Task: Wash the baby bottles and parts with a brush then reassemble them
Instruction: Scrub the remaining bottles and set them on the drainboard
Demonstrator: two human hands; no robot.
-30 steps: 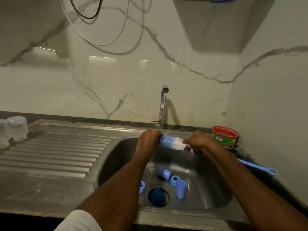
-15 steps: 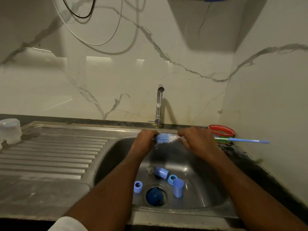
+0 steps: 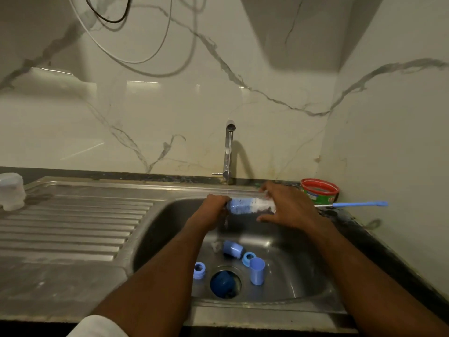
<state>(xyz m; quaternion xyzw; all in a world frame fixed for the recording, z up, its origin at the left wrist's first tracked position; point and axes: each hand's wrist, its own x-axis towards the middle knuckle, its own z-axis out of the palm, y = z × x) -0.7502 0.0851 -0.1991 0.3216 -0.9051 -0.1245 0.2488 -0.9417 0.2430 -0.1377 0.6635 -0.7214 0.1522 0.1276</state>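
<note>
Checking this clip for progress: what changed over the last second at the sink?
The brush head slid out from between the hands, more bristles now showing; its handle swung from down-right to level. The right hand loosened, fingers spread. The left hand keeps its grip at the brush tip. Blue parts in the sink stayed put.

Bottle [image 3: 251, 206] blurred, its left end hidden inside left hand [image 3: 215, 210]. Brush [image 3: 359, 204] shaft hidden behind right hand [image 3: 289, 207]. Clear container [image 3: 11, 190] cut off by left edge. Dark blue item in drain [image 3: 224, 283] not identifiable.
</note>
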